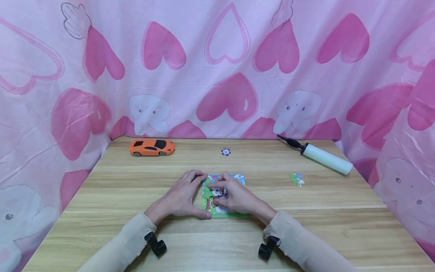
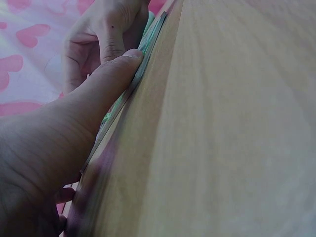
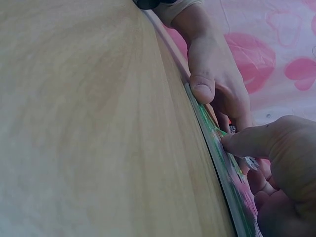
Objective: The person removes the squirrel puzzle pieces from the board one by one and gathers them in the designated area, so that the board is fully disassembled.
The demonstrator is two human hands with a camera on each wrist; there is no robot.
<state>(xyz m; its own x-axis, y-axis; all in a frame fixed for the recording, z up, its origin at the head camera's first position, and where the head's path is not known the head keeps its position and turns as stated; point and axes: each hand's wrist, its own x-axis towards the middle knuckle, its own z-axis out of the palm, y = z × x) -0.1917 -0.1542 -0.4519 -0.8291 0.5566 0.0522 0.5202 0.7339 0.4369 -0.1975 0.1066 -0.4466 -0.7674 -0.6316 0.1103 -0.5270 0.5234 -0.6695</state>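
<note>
A small jigsaw puzzle [image 1: 205, 194] with a green, blue and cartoon-animal picture lies flat on the wooden table, its left side towards my left hand [image 1: 184, 194]. That hand spans the puzzle's left end, thumb on the near edge and fingers at the far left corner, holding it. Over the middle of the picture, my right hand [image 1: 239, 196] bends thumb and fingers together and pinches a puzzle piece [image 3: 252, 163], which stands tilted up between them in the right wrist view. The right hand hides much of the picture's right half.
Right of the puzzle lies a loose group of joined puzzle pieces [image 1: 297, 179]. Along the back stand an orange toy car [image 1: 151, 147], a poker chip [image 1: 225, 152] and a white hand pump [image 1: 326, 158] with a black nozzle. A pink heart-patterned curtain [image 1: 217, 94] hangs behind the table [image 1: 210, 245].
</note>
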